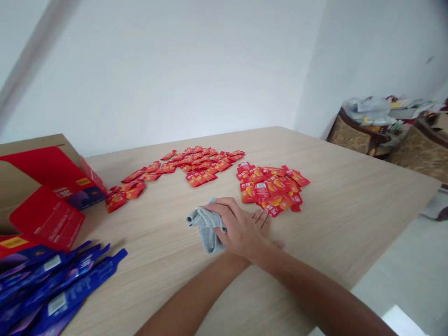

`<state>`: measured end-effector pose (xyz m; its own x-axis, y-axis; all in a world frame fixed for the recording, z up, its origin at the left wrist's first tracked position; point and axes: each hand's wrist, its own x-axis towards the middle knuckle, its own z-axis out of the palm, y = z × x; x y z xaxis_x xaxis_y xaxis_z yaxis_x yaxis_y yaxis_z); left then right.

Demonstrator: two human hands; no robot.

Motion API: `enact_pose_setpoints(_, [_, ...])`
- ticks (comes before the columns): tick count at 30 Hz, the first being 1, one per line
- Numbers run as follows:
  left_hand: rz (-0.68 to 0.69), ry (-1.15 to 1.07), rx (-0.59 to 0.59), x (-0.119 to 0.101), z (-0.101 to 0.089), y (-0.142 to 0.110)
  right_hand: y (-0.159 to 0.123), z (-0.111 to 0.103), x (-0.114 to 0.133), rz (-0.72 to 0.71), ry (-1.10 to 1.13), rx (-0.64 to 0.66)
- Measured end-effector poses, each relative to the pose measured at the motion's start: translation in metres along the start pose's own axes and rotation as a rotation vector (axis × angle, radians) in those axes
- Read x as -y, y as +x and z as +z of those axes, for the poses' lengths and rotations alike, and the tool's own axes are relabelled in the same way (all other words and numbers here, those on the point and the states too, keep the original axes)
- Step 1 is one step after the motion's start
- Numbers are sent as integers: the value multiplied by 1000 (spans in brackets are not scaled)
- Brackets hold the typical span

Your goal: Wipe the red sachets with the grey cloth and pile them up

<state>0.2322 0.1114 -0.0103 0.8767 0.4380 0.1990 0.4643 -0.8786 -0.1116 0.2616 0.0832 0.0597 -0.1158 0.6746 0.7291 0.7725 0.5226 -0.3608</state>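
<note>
My right hand (pixel 236 224) is closed around a crumpled grey cloth (pixel 207 228) just above the wooden table (pixel 157 261). Crossing beneath my right wrist, my left hand (pixel 265 228) lies palm down with its fingers stretched out, partly hidden by the right one. Its fingertips reach the near edge of a pile of red sachets (pixel 271 186) with orange fruit pictures. Whether they press on a sachet I cannot tell.
More red sachets (pixel 199 161) lie in a long spread near the wall. On the left stand an open red cardboard box (pixel 52 172) and several flat blue cartons (pixel 77 284). Beyond the table's right edge are patterned armchairs (pixel 350 135) with bags and clutter.
</note>
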Motion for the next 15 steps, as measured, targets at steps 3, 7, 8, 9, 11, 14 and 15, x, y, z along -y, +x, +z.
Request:
enact_pose_setpoints(3, [10,-33,-7,-8,8,27,3,-5,-2,-14,-5,49])
enact_pose_setpoints(7, [23,-113,-5,-11,22,46,6,-6,-5,-9,16,79])
enact_pose_setpoints(8, [26,-129,-9,-11,24,47,6,-5,-6,-10,33,89])
enact_pose_setpoints(9, [28,-141,-14,-11,26,47,5,-3,-7,-13,52,101])
enact_pose_setpoints(11, [33,-153,-26,-10,27,44,4,1,-10,-21,86,125])
enact_pose_setpoints(14, [36,-144,-45,-9,25,36,0,6,-11,-22,90,161])
enact_pose_setpoints(15, [37,-133,-53,-9,24,33,-1,8,-11,-19,81,165])
